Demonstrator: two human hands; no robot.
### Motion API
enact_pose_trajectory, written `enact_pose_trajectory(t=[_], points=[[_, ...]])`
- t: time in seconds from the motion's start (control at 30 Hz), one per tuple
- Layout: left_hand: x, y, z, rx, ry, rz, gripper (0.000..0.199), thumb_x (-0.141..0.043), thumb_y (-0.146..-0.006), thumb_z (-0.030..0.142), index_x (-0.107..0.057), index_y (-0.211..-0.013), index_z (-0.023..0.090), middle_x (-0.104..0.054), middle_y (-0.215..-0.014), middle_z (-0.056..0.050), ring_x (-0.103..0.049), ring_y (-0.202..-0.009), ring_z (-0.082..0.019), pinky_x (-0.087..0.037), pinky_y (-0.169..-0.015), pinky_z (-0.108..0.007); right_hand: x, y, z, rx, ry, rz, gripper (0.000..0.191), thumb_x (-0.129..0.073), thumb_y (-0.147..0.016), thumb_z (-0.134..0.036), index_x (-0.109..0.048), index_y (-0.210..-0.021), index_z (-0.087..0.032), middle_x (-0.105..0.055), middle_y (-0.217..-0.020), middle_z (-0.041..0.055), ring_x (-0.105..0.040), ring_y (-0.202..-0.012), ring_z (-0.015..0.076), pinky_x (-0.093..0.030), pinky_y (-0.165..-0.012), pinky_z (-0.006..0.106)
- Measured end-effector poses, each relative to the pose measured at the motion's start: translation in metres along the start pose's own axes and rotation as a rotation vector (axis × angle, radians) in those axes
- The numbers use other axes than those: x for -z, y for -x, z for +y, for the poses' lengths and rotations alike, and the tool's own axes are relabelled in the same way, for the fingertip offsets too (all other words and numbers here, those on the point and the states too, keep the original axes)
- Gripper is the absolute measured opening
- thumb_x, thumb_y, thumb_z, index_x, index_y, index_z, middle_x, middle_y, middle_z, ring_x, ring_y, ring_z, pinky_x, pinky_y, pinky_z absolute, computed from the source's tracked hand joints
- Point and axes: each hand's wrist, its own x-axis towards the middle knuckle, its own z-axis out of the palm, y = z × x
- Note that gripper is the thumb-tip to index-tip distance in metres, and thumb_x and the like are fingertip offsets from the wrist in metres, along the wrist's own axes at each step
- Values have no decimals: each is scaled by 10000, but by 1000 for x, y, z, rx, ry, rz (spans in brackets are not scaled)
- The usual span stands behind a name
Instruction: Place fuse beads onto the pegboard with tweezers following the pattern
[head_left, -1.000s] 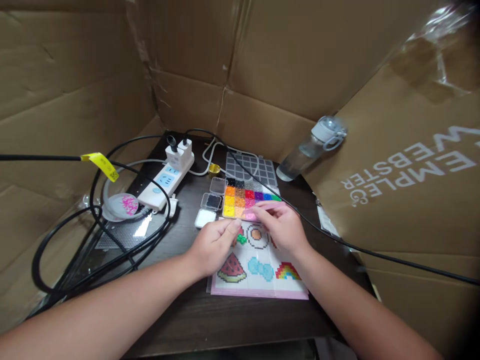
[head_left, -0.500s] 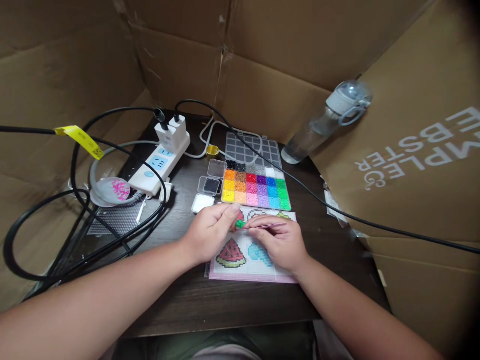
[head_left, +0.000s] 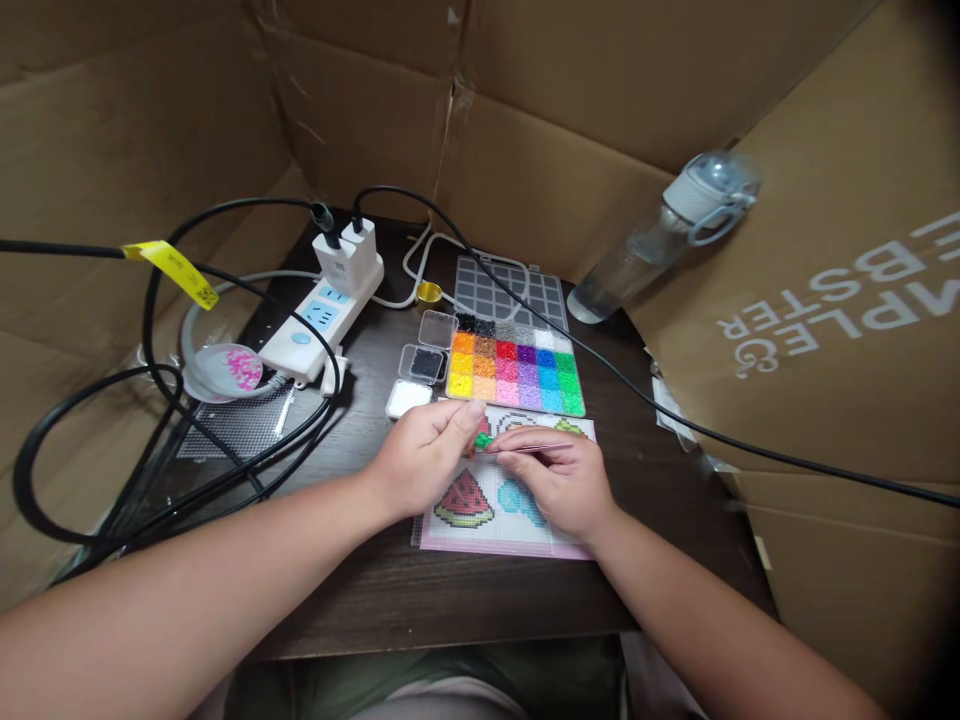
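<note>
Over a pattern sheet [head_left: 465, 543] with pixel drawings, a watermelon slice among them, my two hands meet. Closed fingers of my left hand [head_left: 416, 455] pinch a small green and orange bead piece [head_left: 483, 440], partly covered by the thumb. My right hand [head_left: 570, 488] is closed around slim pink tweezers [head_left: 553, 447], whose front end lies by the green part of the piece. Whether the tips touch it is too small to tell. Just beyond the sheet lies a sorting box [head_left: 517, 372] of fuse beads in many colours, its gridded lid folded back.
Small clear boxes with white beads [head_left: 409, 398] and black beads [head_left: 427, 364] stand left of the sorting box. Farther left are a power strip [head_left: 319, 325], looped black cables and a dish of pink beads [head_left: 241, 369]. A water bottle [head_left: 660, 240] stands back right; cardboard walls surround the table.
The camera view has shifted slightly, so the table things sit a little higher and farther right. Both hands keep nearly the same pose around the bead piece and tweezers.
</note>
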Motion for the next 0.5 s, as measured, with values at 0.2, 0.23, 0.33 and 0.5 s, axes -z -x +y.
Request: enact_pose_trajectory(t=[0.2, 0.23, 0.33, 0.5], points=[[-1, 1, -1, 19, 28, 8, 446, -372, -914, 442, -398, -554, 179, -373, -493, 46, -342, -462, -91, -300, -461, -217, 4, 1, -3, 10, -13, 51, 78, -663, -758, -189, -731, -739, -223, -733, -768, 31, -685, -744, 182, -560, -722, 300], [-1, 1, -1, 26, 32, 12, 449, -373, -912, 452, -395, -556, 180, -372, -497, 45, -338, -461, -91, -295, -457, -217, 5, -1, -4, 12, -16, 80, 75, -664, -758, -194, -732, -739, -221, -733, -766, 34, -686, -741, 186, -561, -714, 302], [-1, 1, -2, 39, 42, 16, 460, -374, -904, 482, -405, -562, 176, -380, -515, 39, -341, -469, -93, -286, -448, -219, 10, -10, -10, 27, -7, 181, 70, -665, -757, -214, -731, -733, -211, -733, -757, 46, -687, -724, 196, -563, -684, 307], [-2, 1, -4, 39, 34, 15, 466, -360, -906, 501, -405, -576, 175, -374, -524, 39, -339, -483, -99, -290, -470, -224, 6, -47, -22, 127, 78, 313, 76, -662, -754, -222, -734, -734, -211, -734, -768, 39, -683, -739, 190, -551, -721, 303]])
